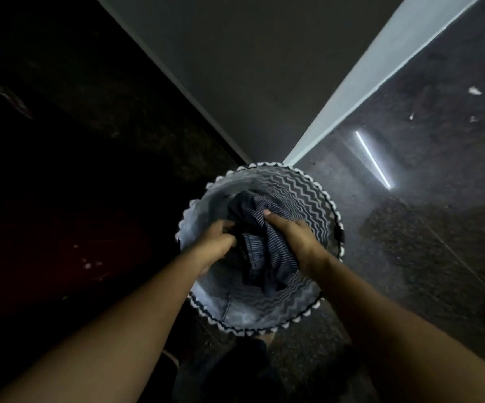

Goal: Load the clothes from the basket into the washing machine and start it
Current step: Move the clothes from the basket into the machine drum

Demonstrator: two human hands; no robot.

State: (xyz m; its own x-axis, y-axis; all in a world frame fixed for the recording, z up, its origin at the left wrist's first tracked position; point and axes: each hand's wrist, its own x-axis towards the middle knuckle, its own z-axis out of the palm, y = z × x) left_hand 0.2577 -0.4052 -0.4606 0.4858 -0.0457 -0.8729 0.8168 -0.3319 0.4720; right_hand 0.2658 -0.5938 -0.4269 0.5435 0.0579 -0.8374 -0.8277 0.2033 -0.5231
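Left hand (216,239) at basket's left side, fingers curled round dark edge of striped garment (264,251). Right hand (296,235) grips same garment from right, fingers closed into cloth. Garment bunched inside round zigzag-lined basket (308,196). Basket on floor (409,242), far rim at wall corner (264,82).

- Dark, speckled floor (409,257), glossy, with one bright streak of reflected light (373,159).
- A round, zigzag-patterned laundry basket (302,193) stands on it.
- Small white scraps (474,90) lie well apart.
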